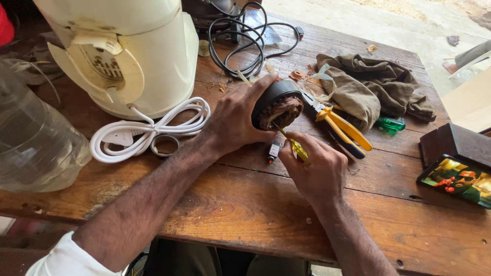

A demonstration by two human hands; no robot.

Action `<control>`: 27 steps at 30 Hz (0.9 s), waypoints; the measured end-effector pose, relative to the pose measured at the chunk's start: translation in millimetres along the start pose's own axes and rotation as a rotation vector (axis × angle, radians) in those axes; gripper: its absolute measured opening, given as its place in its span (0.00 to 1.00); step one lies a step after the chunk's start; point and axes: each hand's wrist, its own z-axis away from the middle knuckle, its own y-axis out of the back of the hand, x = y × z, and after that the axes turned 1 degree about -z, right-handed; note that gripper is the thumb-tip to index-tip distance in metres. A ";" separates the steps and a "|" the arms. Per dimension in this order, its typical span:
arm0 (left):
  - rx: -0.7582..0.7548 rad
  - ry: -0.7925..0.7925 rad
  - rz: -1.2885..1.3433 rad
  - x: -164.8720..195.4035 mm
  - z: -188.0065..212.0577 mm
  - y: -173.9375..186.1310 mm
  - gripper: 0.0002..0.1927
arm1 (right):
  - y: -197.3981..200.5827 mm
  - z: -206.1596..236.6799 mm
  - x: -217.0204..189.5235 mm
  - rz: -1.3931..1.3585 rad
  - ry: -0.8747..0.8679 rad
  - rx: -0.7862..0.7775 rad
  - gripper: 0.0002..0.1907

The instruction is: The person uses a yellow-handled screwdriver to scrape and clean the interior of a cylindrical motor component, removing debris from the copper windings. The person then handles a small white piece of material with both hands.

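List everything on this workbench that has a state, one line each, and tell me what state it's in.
Left hand: gripping the round motor, tilted on its side.
Right hand: holding a yellow screwdriver, tip in the motor's windings.
White cord: coiled, unplugged.
Black cable: loosely looped.
Yellow-handled pliers: lying flat.
Phone: screen lit.
Olive cloth: crumpled.

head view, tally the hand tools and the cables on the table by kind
screwdrivers: 2, a yellow-handled one in the right hand, a green-handled one by the cloth
pliers: 1, yellow-handled
cables: 2, one white coil, one black
total: 5
The left hand grips the motor.
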 end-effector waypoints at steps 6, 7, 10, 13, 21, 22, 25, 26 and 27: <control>-0.043 0.019 -0.003 -1.5 0.5 2.5 0.59 | 1.2 -0.4 -0.9 -0.002 0.009 0.004 0.10; -0.047 0.022 -0.020 -2.1 0.9 2.0 0.60 | 1.5 -0.2 -0.9 -0.016 0.002 -0.006 0.11; -0.046 0.024 -0.050 -3.5 2.0 -0.9 0.60 | 1.9 0.2 -0.2 -0.038 -0.019 -0.035 0.12; -0.038 0.025 -0.022 -2.9 3.8 -4.8 0.61 | 0.2 0.9 0.7 -0.029 -0.048 -0.056 0.13; -0.097 0.147 0.167 3.8 3.9 -6.5 0.59 | -1.3 -2.9 4.3 -0.046 -0.113 -0.102 0.12; -0.079 0.123 0.166 3.6 2.9 -6.9 0.58 | -0.7 -3.5 4.4 -0.042 -0.097 -0.101 0.12; -0.043 0.078 0.161 0.9 1.2 -9.5 0.58 | 1.7 -3.3 5.9 -0.026 -0.063 -0.119 0.14; -0.044 0.074 0.158 -0.9 0.3 -11.1 0.58 | 2.3 -3.1 7.6 -0.017 -0.061 -0.134 0.15; -0.046 0.072 0.156 -2.9 0.1 -12.7 0.57 | 2.3 -2.2 9.6 -0.009 -0.059 -0.150 0.15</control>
